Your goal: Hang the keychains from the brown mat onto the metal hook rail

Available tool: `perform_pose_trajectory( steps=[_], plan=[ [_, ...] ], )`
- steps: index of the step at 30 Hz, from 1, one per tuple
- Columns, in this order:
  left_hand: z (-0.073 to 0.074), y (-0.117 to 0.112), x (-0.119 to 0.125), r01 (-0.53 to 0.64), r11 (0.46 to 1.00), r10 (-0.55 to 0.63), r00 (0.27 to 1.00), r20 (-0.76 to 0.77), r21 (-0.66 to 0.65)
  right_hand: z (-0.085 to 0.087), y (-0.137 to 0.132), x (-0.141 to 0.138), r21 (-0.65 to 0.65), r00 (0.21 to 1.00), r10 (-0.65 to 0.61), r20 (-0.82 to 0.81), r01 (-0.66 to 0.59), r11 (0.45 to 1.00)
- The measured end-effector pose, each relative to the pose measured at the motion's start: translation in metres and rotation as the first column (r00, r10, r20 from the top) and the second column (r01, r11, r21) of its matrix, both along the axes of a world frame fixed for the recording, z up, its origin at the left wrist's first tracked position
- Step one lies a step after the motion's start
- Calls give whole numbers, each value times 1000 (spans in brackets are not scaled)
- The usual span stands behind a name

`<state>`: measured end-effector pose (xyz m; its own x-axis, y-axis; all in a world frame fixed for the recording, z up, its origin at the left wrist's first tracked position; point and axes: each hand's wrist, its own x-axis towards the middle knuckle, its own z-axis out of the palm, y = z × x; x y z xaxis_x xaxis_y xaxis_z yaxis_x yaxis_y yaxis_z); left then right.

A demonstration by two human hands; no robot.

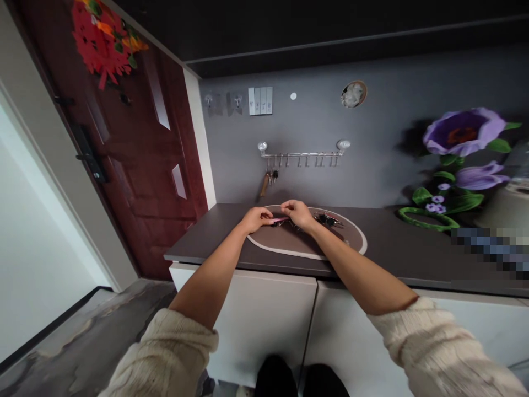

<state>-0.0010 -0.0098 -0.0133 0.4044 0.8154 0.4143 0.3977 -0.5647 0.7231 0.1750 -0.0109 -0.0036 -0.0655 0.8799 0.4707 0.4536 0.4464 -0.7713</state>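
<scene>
A pink strip [281, 219] is over the mat [289, 242], between the hands. The left hand [257, 219] pinches its near end; the right hand [299, 214] has bent fingers by the other end, its grip unclear. A dark bunch [329, 220] lies rightward. Behind, keys [271, 177] hang from a rail [306, 155].

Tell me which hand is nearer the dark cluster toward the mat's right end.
Right. The right hand is just left of the dark cluster; the left hand is farther left.

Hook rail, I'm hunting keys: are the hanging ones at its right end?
No, the hanging keys are near the left end of the hook rail.
</scene>
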Motion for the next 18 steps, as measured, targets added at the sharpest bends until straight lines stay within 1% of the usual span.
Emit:
perform_pose_trajectory(
  steps=[2, 4, 8, 11, 14, 18],
  plan=[
    [-1, 1, -1, 25, 1000, -25, 999, -37, 3, -4, -4, 3, 31, 995, -15, 99, 12, 999],
    [-3, 2, -2, 46, 999, -44, 997, -69, 18, -5, -8, 4, 55, 979, -37, 200, 27, 998],
    [-3, 2, -3, 32, 997, -23, 992, -126, 69, -4, -14, 3, 109, 929, -70, 362, 32, 993],
    [-3, 0, -2, -1, 996, 13, 991, -136, 88, -5, -15, 3, 137, 907, -78, 414, 22, 990],
    [-2, -2, -2, -23, 996, 34, 989, -140, 82, -6, -14, 3, 141, 898, -88, 431, 30, 990],
    [-1, -2, 0, -56, 993, 76, 978, -193, 105, -7, -14, 4, 147, 887, -93, 453, 28, 989]
  ],
)
